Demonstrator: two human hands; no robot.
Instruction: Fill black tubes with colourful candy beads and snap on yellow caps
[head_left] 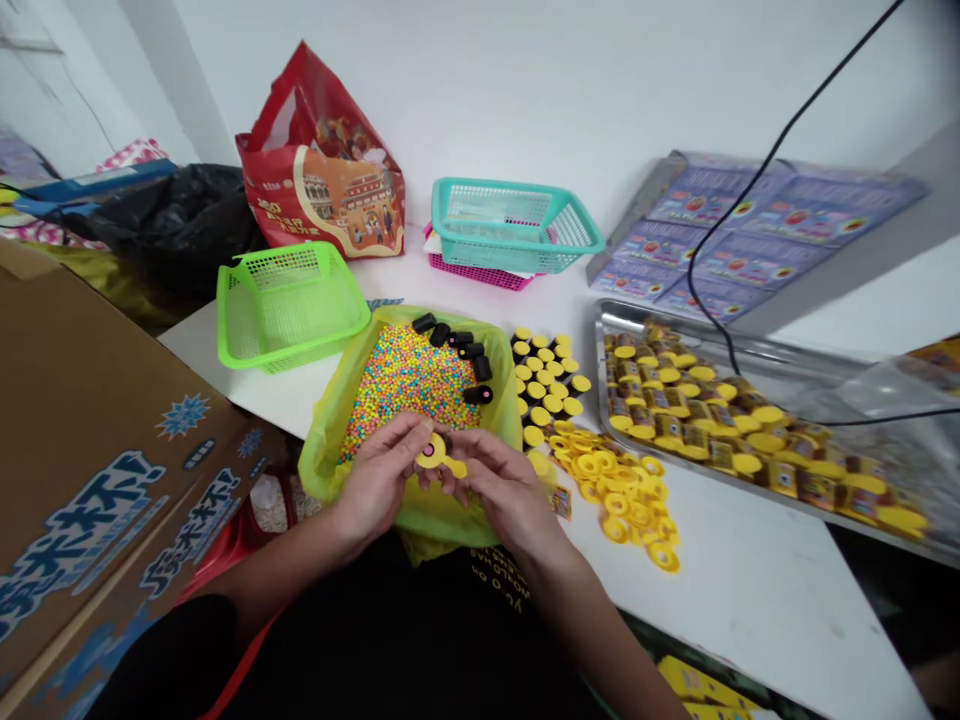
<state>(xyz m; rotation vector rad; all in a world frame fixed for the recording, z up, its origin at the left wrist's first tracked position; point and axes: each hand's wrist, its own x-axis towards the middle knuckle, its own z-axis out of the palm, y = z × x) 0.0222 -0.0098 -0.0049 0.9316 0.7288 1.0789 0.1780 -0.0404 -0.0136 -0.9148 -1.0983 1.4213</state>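
Note:
A small yellow ring piece with a tab is pinched between my hands, above the near part of a basin lined with a yellow plastic bag. My left hand closes on its round end, where a pink centre shows. By the tab, my right hand has its fingers closed on the same piece. Something dark shows behind the ring, mostly covered by fingers. Tiny multicoloured beads fill the basin, and several black cylinders lie on them along the far and right sides.
Right of the basin stand black cylinders with yellow tops beside loose yellow rings. A metal tray holds wrapped yellow-topped pieces. Behind are a green basket, teal basket and red bag. A cardboard box borders the left.

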